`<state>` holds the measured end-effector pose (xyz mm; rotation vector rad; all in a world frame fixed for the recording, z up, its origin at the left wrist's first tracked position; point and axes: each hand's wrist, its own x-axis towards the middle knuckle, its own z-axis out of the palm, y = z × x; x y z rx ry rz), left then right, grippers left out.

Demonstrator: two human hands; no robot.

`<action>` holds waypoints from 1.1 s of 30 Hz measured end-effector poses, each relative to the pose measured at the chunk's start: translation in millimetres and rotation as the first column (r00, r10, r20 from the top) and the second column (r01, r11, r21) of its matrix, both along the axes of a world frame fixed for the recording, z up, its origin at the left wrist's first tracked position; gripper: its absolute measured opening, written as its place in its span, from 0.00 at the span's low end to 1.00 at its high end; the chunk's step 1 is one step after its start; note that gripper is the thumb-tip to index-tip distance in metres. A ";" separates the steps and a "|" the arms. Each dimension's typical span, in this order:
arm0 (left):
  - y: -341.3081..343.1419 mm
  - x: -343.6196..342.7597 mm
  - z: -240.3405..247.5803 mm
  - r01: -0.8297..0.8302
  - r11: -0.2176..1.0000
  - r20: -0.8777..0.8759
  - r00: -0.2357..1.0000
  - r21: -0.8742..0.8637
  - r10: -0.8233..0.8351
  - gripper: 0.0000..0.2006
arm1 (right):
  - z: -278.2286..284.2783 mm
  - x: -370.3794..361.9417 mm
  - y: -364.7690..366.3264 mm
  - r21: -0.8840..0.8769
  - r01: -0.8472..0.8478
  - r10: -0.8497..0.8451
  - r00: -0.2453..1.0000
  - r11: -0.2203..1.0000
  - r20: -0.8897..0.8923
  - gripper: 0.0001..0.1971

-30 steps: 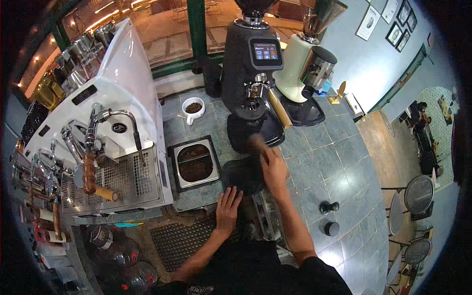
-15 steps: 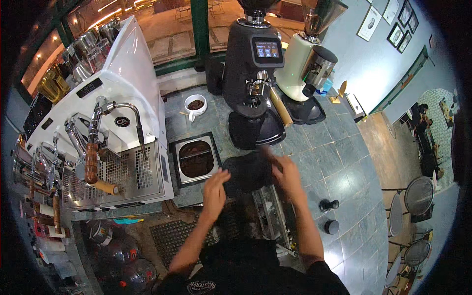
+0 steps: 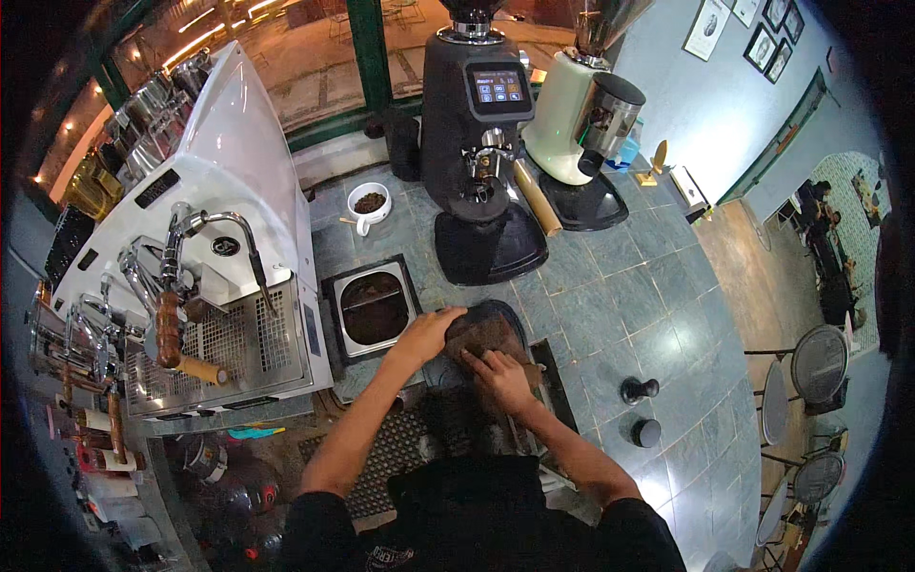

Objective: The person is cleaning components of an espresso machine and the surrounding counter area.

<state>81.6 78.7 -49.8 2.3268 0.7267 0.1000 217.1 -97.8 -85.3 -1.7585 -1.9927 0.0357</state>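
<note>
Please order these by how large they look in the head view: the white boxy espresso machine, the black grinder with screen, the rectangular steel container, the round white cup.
1. Espresso machine
2. Black grinder
3. Steel container
4. White cup

Tiled counter (image 3: 610, 329): black grinder (image 3: 462, 133), white cup (image 3: 380, 216), tamper (image 3: 640, 390).

Both bare forearms reach forward from short black sleeves (image 3: 637, 524) and angle inward, bringing the hands close together, yet apart, by the near edge of the grey stone-tiled counter (image 3: 610, 286). The bare left hand (image 3: 431, 336), back upward, stretches its fingers to the right, slightly farther forward than its partner. The bare right hand (image 3: 499, 377) has its back up, its partly bent fingers pointing forward and left.
</note>
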 end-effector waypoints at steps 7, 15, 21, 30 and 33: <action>5.7 -0.2 -17.0 -0.005 0.996 0.180 0.984 0.093 -0.011 0.31 | 1.6 16.4 55.5 0.169 0.344 -0.349 0.937 0.924 -0.003 0.13; 12.4 3.8 -16.0 0.024 0.994 0.131 0.991 0.107 -0.038 0.32 | 13.7 -34.8 -30.5 -0.298 -0.223 0.099 0.920 0.928 -0.379 0.23; 8.8 5.6 -10.2 0.020 0.998 0.125 0.992 0.056 -0.026 0.30 | 63.5 9.2 7.6 -0.072 0.195 -0.208 0.896 0.978 -0.393 0.18; 3.7 5.8 -24.9 -0.032 0.994 0.144 0.989 0.101 0.017 0.31 | 1.7 -46.4 -45.1 -0.387 -0.373 0.235 0.903 0.843 -0.358 0.17; 5.8 4.6 -27.8 -0.030 0.997 0.164 0.986 0.071 0.018 0.32 | 32.0 -52.3 -52.7 -0.440 -0.380 0.097 0.834 0.814 -0.543 0.12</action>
